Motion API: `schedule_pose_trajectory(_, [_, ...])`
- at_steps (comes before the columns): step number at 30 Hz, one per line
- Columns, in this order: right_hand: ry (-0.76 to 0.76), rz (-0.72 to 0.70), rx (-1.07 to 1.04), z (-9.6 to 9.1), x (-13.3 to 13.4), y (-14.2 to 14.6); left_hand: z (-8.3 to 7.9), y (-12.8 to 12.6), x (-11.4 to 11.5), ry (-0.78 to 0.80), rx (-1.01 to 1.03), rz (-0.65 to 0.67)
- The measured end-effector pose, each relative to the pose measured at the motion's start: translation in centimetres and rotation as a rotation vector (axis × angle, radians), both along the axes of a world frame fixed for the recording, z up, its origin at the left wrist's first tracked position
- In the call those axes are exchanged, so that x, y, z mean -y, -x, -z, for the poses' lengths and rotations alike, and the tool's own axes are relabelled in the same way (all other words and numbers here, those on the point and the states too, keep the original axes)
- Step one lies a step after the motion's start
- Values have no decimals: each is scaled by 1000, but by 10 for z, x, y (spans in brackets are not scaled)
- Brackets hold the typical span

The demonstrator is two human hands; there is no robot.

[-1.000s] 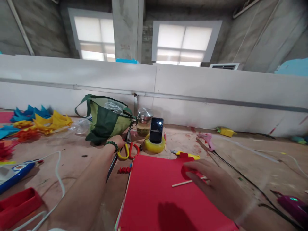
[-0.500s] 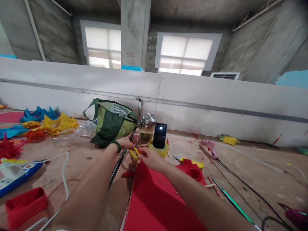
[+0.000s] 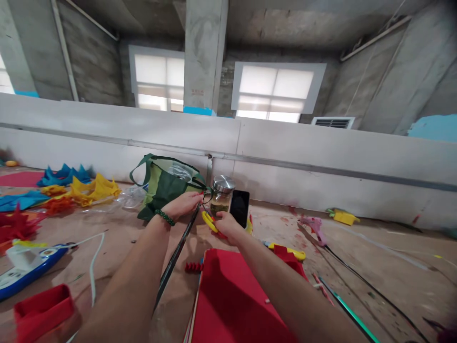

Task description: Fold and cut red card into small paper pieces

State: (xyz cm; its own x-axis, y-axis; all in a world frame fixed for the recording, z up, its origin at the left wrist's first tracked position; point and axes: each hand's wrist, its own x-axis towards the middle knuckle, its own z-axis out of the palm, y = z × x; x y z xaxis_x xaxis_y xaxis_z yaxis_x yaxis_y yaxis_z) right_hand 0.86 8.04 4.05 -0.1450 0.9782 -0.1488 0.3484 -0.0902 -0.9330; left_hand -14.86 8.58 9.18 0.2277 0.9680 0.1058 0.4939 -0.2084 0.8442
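Observation:
My left hand [image 3: 182,205], with a green bead bracelet on the wrist, is closed on the shank of long scissors [image 3: 176,255] just below the pivot. The dark blades slant down towards me under that forearm. My right hand [image 3: 228,226] grips the scissors' yellow and red handles [image 3: 209,222]. Both hands are lifted a little off the table, in front of a glass jar [image 3: 221,199] with a metal lid and a dark phone [image 3: 240,208] that stands upright. A stack of red sheets [image 3: 232,295] lies below my right forearm.
A green bag [image 3: 162,183] stands behind my left hand. Coloured paper shapes [image 3: 71,188] lie far left, a blue and white power strip [image 3: 24,267] and a red box [image 3: 39,312] near left. A pink glue gun [image 3: 314,224] and cables lie on the right.
My right hand left the red piece and stick on the sheets and crossed to the scissors' handles. Both hands have lifted the scissors off the table. The view has tilted upward.

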Motion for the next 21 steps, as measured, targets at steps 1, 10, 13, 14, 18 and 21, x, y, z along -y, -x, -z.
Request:
schedule_pose_trajectory(1, [27,-21,-1,-7,7,-7,-10,0,8,-11,64,39])
schedule_pose_trajectory(10, [2,-108,-287,-50,101,-96,-38,-14,45,-76,472,390])
schedule_pose_trajectory(13, [-2,-121,-399,-46,121,-116,-40,-27,53,-63,480,438])
schedule_pose_trajectory(14, [23,-128,-434,-44,127,-119,-41,-32,57,-58,470,447])
schedule_pose_trajectory(18, [119,-173,-627,-35,150,-123,-44,-49,71,-105,400,456])
schedule_pose_trajectory(21, [136,-154,-668,-28,163,-124,-44,-54,76,-131,368,466])
